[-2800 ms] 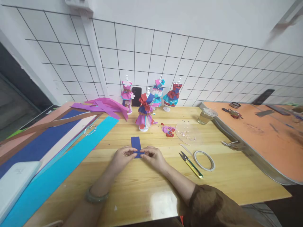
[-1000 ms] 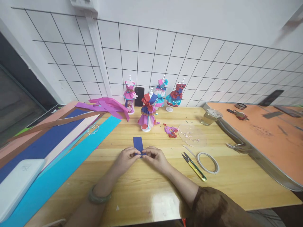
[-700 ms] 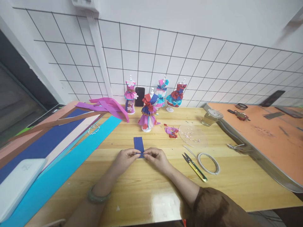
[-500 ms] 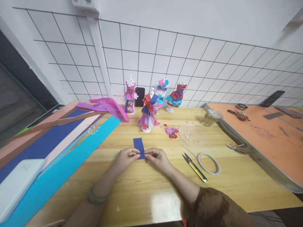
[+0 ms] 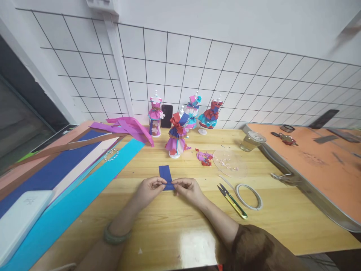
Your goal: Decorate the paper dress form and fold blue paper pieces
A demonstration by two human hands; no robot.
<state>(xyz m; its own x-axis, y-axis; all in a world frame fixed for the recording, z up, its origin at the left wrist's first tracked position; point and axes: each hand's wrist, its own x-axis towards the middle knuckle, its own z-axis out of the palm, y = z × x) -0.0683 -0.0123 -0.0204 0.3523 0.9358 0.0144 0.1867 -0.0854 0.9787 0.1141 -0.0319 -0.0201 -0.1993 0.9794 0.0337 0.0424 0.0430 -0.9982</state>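
Note:
A small dark blue paper strip (image 5: 165, 173) lies on the wooden table, with a crease across its lower part. My left hand (image 5: 150, 189) pinches its left edge near that crease, and my right hand (image 5: 187, 189) pinches the right edge. Both sets of fingertips are close together on the paper. Just beyond the strip stands a small dress form (image 5: 176, 133) in red, blue and pink paper. Pink and red paper scraps (image 5: 205, 158) lie to its right.
Yellow-and-black snips (image 5: 232, 201) and a tape roll (image 5: 248, 196) lie right of my hands. Farther back are a clear disc with beads (image 5: 228, 162), a jar (image 5: 252, 141) and more dress forms. Long coloured paper strips (image 5: 81, 184) and a white box (image 5: 25, 222) occupy the left.
Both hands remain at the paper, with only slight finger movement. The view has shifted very slightly.

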